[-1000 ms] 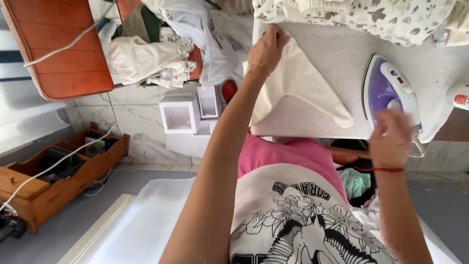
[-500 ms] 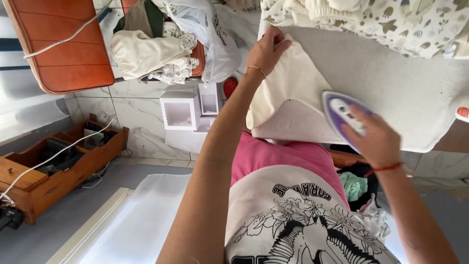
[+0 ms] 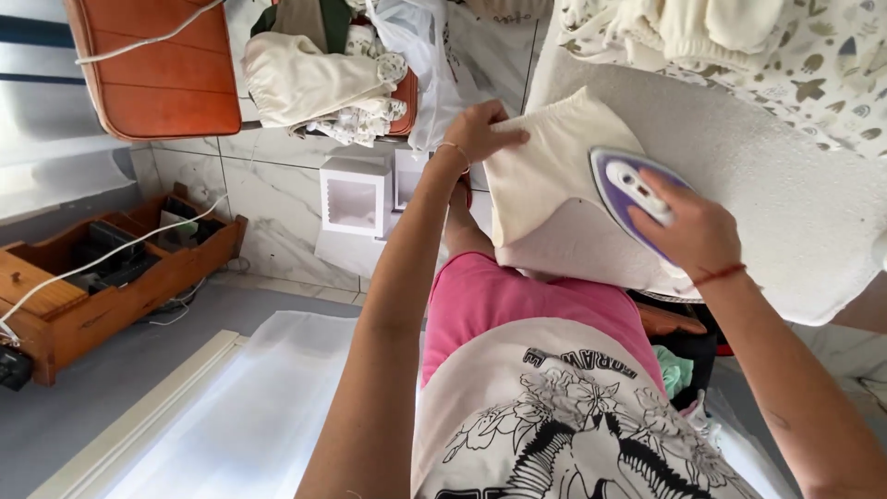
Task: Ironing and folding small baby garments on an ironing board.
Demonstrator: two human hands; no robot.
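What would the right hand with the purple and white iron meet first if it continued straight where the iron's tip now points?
Probably only more of the cream folded cloth under the purple and white iron; further on, likely the left hand.

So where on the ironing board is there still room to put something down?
The bare patch of ironing board lies right of the iron, below the patterned laundry pile. The left end is crowded: the cream cloth, pinned by the left hand, and the iron under the right hand.

A glossy purple-and-white plastic iron [image 3: 631, 189] is seen on matt cream cloth [image 3: 545, 176]. The ironing board [image 3: 785, 194] is covered in coarse, matt white fabric.
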